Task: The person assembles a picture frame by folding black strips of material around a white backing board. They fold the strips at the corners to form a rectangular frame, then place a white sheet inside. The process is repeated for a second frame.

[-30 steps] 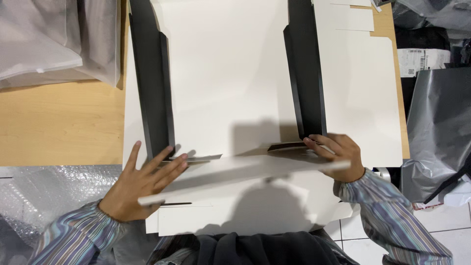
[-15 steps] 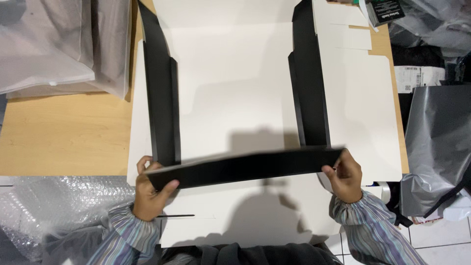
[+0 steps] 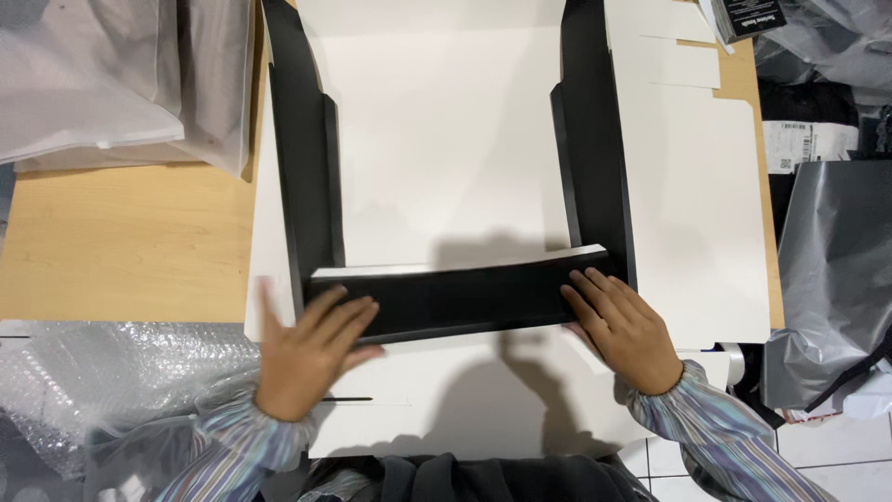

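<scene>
Nearest the camera, two striped shirt sleeves (image 3: 706,428) lead up to the hands, both laid palm-down on a flat white cardboard box blank (image 3: 437,158) that covers the middle of the light wooden worktop (image 3: 121,242). The left hand (image 3: 307,353) lies with its fingers (image 3: 348,311) spread flat (slightly blurred) over the left end of a long black folded cardboard flap (image 3: 465,297), pressing on it rather than gripping it. The right hand (image 3: 623,325) rests the same way on the flap's right end, fingers straight and together, closed around nothing. The flap runs crosswise between the near ends of two upright black side panels: the left panel (image 3: 302,158) and the right panel (image 3: 595,139), which both run away from the person along the blank's edges. A sheet of clear bubble wrap (image 3: 102,381) lies at the near left. Farther off, translucent plastic bags (image 3: 102,74) are piled at the far left, and grey plastic mailer bags (image 3: 836,279) sit off the worktop's right edge.
</scene>
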{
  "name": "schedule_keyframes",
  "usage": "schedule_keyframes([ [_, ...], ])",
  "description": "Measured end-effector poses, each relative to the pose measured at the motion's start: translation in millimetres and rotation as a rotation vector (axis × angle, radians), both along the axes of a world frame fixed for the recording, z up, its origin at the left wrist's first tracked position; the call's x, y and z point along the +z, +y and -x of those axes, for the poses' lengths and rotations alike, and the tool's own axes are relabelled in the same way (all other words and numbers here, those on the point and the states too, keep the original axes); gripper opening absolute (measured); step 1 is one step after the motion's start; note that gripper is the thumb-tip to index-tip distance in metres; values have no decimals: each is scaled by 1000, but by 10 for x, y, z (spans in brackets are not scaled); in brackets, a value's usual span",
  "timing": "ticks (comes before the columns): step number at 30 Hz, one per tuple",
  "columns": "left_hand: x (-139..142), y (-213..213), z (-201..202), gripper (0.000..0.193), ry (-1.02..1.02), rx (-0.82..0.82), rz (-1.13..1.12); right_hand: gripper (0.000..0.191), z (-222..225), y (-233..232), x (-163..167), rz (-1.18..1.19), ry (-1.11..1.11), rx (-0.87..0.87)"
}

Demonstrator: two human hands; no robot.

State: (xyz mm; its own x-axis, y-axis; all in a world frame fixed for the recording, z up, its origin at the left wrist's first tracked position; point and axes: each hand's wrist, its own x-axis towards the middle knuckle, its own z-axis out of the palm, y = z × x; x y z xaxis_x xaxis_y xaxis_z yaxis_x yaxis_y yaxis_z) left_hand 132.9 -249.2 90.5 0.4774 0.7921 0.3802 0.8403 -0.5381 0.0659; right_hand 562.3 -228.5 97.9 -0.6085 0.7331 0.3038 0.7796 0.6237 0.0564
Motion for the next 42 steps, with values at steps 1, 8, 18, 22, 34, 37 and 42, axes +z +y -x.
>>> schedule_keyframes([
  [1, -28, -1, -28, 72, 80, -57, -32, 41, 20, 6, 8, 32, -8, 3],
  [8, -11, -9, -29, 35, 128, -18, 231, 34, 25, 133, 103, 424, -154, -83],
  [18, 63, 127, -21, 12, 289, 20, 468, 41, 56, 308, 215, 628, -197, -55],
  [22, 96, 232, -6, 18, 257, -25, 554, 35, 94, 425, 216, 794, -150, -25],
  [34, 273, 175, -40, 16, 508, -40, 592, 49, 100, 499, 111, 884, -224, -138],
  [37, 285, 152, -166, 9, 152, -20, 752, 35, 219, 454, 23, 614, -156, -53],
  [42, 174, 7, -886, 20, 44, -142, 667, 16, 894, 191, -360, 392, 61, 385],
])
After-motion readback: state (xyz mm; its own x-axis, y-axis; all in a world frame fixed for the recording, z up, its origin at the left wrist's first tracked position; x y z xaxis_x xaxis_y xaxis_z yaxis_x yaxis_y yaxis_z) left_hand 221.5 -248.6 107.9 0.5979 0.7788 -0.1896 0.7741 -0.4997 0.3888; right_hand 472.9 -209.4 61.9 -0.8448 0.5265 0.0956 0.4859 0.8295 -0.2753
